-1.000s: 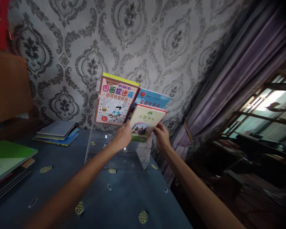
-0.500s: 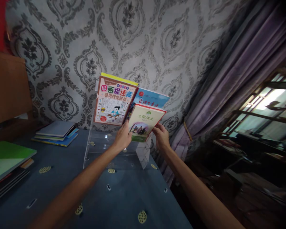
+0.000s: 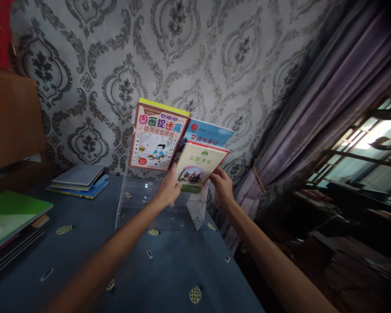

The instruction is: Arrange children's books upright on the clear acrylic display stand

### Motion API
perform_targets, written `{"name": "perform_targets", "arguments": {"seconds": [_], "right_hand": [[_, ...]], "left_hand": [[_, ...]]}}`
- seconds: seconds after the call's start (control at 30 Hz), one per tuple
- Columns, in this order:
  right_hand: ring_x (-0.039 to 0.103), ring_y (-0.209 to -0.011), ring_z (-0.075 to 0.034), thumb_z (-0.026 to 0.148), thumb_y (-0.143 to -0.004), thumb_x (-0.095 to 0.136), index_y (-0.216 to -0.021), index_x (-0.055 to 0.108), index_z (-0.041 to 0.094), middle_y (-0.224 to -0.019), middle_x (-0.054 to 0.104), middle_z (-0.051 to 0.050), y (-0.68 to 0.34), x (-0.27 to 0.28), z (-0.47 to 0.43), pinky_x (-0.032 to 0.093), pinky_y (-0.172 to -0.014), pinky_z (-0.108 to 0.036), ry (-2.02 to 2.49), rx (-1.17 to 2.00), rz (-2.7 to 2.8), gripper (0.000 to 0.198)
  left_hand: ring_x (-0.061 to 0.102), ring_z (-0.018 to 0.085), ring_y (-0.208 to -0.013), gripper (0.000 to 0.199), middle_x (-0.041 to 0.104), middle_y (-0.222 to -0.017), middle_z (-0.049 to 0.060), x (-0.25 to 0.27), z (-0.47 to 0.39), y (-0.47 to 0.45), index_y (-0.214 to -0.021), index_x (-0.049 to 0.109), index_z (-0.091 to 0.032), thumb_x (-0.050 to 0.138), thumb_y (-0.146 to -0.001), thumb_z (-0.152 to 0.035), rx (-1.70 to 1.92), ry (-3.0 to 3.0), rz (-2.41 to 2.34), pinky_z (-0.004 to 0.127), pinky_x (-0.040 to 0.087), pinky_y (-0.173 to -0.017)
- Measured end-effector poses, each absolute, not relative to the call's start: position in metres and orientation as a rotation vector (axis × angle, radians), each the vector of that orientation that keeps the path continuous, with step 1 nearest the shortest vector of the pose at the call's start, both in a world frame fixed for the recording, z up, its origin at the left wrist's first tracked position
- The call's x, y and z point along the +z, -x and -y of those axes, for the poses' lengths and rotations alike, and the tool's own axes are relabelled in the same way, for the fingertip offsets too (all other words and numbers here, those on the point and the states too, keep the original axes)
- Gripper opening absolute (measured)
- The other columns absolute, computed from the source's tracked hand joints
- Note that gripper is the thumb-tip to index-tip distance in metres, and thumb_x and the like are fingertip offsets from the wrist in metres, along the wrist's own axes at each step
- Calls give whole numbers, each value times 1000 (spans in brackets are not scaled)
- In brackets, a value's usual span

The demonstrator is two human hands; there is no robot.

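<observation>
Above the clear acrylic rack (image 3: 159,208), a green book (image 3: 198,167) titled 三国演义 is pinched by left hand (image 3: 169,189) and right hand (image 3: 222,186), both grips closed on its lower edges; blue surface (image 3: 169,269) lies open below.

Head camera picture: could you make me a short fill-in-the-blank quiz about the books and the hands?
1. Both hands, the left hand and the right hand, grip the book with the ____ cover.
2. Behind it stands a book whose cover is ____.
3. The books stand on a rack made of clear ____.
4. The table wears a ____ cloth.

Missing words: green; blue; plastic; blue
</observation>
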State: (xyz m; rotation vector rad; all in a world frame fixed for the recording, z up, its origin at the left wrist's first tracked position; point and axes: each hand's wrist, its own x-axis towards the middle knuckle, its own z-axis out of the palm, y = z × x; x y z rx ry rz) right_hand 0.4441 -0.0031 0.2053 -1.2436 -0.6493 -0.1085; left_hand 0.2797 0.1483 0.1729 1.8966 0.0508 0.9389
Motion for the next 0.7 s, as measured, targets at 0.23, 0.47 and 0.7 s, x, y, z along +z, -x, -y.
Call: {"name": "perform_targets", "arguments": {"seconds": [0.23,0.47,0.7], "right_hand": [[68,-101,-26,23,-60,71,-97,70,22,-98,77,-3,-442,206,5,53,-92,-41,1269,-101,691,38],[68,-105,-26,21,-62,69,-104,70,22,-106,76,-4,-444,201,4,51,-98,-43,1232,-98,736,42],[68,-104,-25,20,-62,66,-104,73,20,-106,78,-4,-440,203,5,50,-100,-43,1216,-77,759,42]], "left_hand": [[24,32,-155,83,25,-166,24,176,-146,-280,-158,21,-3,56,-84,-18,904,-2008,-86,46,15,-129],[32,31,-152,82,33,-164,21,182,-149,-276,-158,23,-8,57,-85,-20,888,-2086,-118,48,22,-128],[36,31,-150,83,34,-163,22,188,-149,-272,-157,24,-7,58,-83,-17,851,-2129,-171,47,26,-126]]}}
